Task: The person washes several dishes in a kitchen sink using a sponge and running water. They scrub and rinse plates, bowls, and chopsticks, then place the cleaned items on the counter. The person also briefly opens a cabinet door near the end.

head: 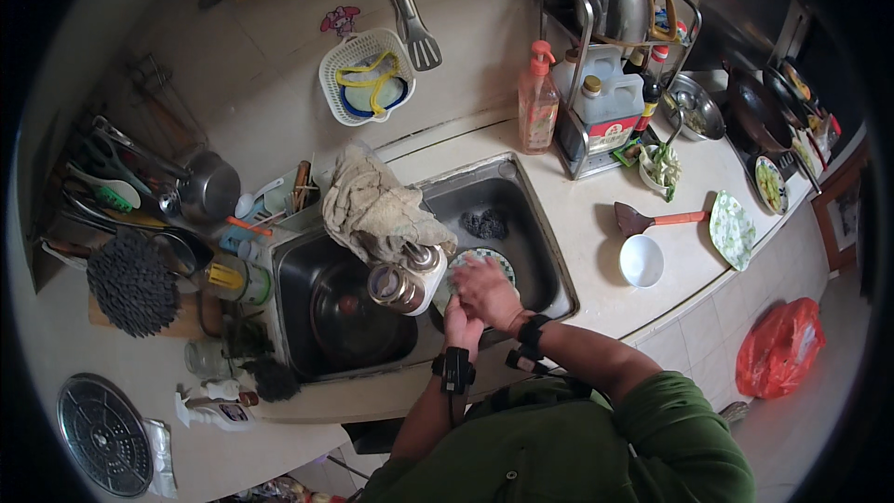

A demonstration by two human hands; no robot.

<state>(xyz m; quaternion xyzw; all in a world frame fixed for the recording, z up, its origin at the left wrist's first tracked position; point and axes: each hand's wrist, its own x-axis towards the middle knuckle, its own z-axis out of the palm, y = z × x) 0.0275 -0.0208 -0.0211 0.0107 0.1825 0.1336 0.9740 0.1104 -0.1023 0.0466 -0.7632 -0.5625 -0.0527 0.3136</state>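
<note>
Both my hands are together over the right basin [534, 279] of a steel double sink. My right hand [487, 293] is blurred, its fingers stretched across the fingertips of my left hand [462, 323]. Whether anything sits between the hands is hidden. Under them is a plate [499, 258] with a checkered rim, partly covered by my right hand. A dark scouring pad [485, 225] lies behind it in the basin. Close to my left hand is the faucet's water filter [397, 288], with a beige cloth [377, 202] draped over the faucet.
In the left basin [300, 293] lies a dark round pan or lid [356, 321]. Right of the sink are a white bowl [641, 261], a turner [656, 218], a leaf-shaped plate [732, 230] and a pump bottle [538, 101]. A red plastic bag [781, 348] rests on the floor.
</note>
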